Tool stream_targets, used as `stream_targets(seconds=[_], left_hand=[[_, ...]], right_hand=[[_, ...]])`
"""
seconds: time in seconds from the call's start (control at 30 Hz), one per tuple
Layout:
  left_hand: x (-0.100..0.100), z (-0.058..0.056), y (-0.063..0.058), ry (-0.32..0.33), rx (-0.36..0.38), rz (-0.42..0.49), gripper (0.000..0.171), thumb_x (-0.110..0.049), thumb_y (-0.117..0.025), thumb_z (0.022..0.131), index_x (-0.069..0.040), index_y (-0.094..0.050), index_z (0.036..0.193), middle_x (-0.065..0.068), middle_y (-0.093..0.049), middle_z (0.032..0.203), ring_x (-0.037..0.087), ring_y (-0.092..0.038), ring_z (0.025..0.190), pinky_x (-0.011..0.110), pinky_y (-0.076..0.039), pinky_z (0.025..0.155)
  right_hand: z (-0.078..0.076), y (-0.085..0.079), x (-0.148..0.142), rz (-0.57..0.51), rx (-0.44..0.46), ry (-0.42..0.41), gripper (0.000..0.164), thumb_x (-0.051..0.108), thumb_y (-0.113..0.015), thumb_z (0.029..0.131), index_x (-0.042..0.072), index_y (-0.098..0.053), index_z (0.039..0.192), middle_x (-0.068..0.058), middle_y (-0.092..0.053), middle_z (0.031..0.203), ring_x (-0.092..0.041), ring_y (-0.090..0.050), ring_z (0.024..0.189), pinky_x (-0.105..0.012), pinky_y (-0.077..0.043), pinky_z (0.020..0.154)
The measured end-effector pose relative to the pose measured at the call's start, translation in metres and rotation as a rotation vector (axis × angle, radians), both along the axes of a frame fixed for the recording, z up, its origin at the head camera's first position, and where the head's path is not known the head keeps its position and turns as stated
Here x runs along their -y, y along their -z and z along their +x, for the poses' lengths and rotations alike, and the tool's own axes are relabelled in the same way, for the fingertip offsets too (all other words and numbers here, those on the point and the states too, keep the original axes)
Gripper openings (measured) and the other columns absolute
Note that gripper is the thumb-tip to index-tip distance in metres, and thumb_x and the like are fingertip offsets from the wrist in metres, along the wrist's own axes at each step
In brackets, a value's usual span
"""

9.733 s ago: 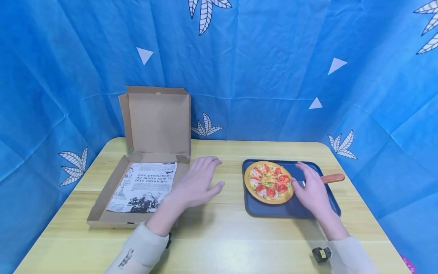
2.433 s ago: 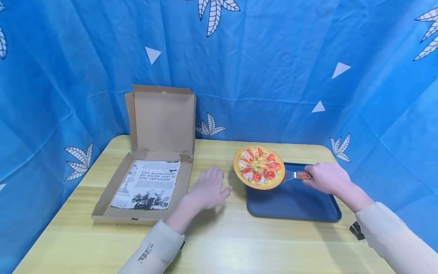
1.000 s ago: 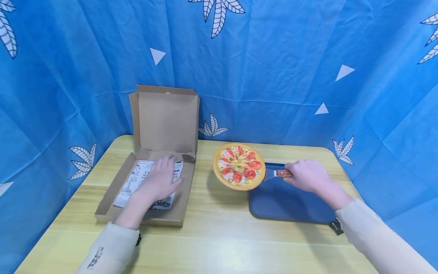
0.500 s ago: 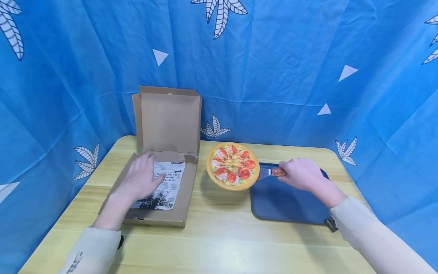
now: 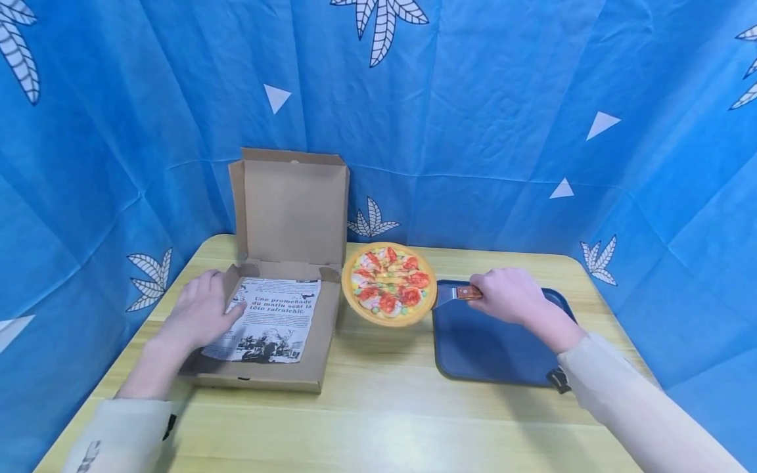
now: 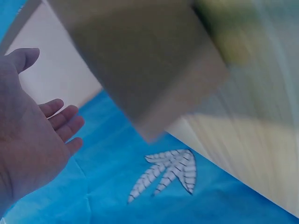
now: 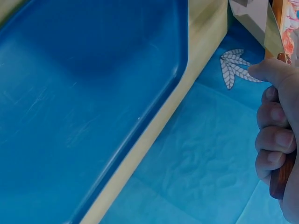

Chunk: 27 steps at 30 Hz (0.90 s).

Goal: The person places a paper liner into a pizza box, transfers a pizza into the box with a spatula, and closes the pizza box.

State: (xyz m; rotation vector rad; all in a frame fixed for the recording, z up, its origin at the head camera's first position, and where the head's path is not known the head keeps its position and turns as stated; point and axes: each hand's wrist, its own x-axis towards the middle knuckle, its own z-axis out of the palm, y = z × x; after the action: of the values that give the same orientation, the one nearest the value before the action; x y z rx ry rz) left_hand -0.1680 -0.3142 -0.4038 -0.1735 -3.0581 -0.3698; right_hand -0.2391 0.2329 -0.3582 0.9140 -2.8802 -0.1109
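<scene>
- Pale wooden table (image 5: 378,420) lies underneath.
- Left hand (image 5: 195,315), loosely spread, at the box's (image 5: 284,381) left side; contact unclear.
- Right hand (image 5: 505,293) grips the spatula (image 5: 469,293) above the blue tray (image 5: 497,355).
- Pizza (image 5: 389,284) rides the spatula, raised just right of the box — tilting could slide it off; too low, it might snag the right wall.
- Box holds printed paper (image 5: 269,322) — lid (image 5: 292,210) raised, far.

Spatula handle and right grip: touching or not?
Touching. The right wrist view shows it: the right grip is curled round the spatula handle, whose brown end sticks out below.
</scene>
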Motion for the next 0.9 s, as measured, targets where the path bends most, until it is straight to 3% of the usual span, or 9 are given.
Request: stream_targets(seconds=[0.33,0.53,0.67,0.9], left_hand=[[0.022,0.003,0.016,0.018,0.011,-0.046,0.075,-0.033,-0.065,0.098,0.027,-0.038,0.132,0.046,-0.043,0.130,0.060,-0.042,0.120,0.070,-0.032,0.107],[0.033,0.003,0.024,0.021,-0.004,-0.094,0.068,-0.032,-0.067,0.095,0.025,-0.043,0.124,0.042,-0.050,0.118,0.054,-0.050,0.108,0.067,-0.041,0.096],[0.040,0.003,0.024,0.018,0.023,-0.120,0.065,-0.033,-0.068,0.094,0.024,-0.046,0.118,0.035,-0.053,0.104,0.047,-0.052,0.096,0.063,-0.046,0.085],[0.049,0.000,0.021,0.031,0.092,-0.137,0.061,-0.036,-0.065,0.098,0.021,-0.049,0.110,0.028,-0.054,0.094,0.044,-0.055,0.089,0.061,-0.048,0.082]], right_hand=[[-0.002,-0.002,0.018,0.005,-0.017,-0.031,0.027,0.031,-0.082,0.084,0.019,-0.060,0.074,0.007,-0.049,0.058,-0.013,-0.044,0.050,-0.029,-0.034,0.043],[-0.003,-0.001,0.028,0.012,-0.024,-0.033,0.029,0.034,-0.082,0.084,0.021,-0.058,0.072,0.008,-0.047,0.057,-0.013,-0.042,0.049,-0.030,-0.031,0.042],[-0.004,-0.002,0.035,0.006,-0.030,-0.048,0.030,0.033,-0.081,0.084,0.021,-0.057,0.071,0.008,-0.043,0.056,-0.013,-0.039,0.049,-0.030,-0.026,0.043],[-0.006,-0.006,0.047,-0.001,-0.042,-0.058,0.029,0.032,-0.080,0.084,0.021,-0.057,0.071,0.007,-0.041,0.056,-0.013,-0.039,0.049,-0.030,-0.025,0.043]])
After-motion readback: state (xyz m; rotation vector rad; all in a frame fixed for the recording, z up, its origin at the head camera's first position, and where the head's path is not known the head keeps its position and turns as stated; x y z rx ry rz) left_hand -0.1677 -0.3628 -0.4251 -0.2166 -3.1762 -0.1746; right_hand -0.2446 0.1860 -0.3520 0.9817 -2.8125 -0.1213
